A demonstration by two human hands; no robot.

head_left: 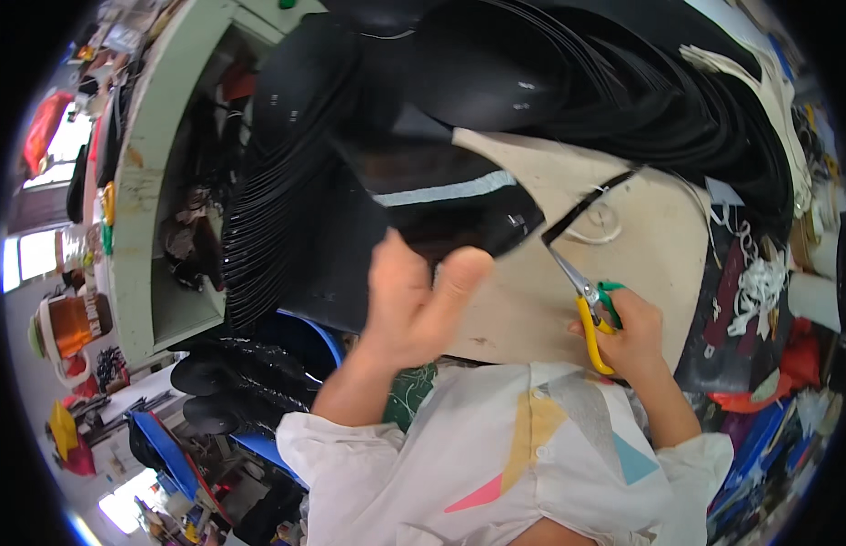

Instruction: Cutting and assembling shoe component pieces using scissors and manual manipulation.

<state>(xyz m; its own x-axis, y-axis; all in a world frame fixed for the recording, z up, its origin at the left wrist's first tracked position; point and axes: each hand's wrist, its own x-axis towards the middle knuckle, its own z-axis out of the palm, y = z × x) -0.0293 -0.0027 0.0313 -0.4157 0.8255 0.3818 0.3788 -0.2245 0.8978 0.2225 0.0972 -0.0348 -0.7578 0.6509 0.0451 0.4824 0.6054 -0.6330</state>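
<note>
My left hand (409, 305), smeared by motion, is at the near edge of a glossy black curved piece (450, 218) with a pale stripe, thumb and fingers seeming to grip it. The piece is blurred too, and its far edge merges with the dark things behind. In my right hand (637, 332) are scissors (587, 300) with yellow and green handles. Their blades point up and left, with the tips at the near end of a narrow black strip (591, 205) over the beige board (505, 318). Whether the blades touch the strip is unclear.
Stacks of black curved pieces (496, 64) line the far side and the left (277, 209). A white ring-shaped cord (600, 227) lies on the board. White cords (760, 291) bundle at right. A pale green cabinet (136, 227) stands left, above a blue tub (327, 337) near more black pieces.
</note>
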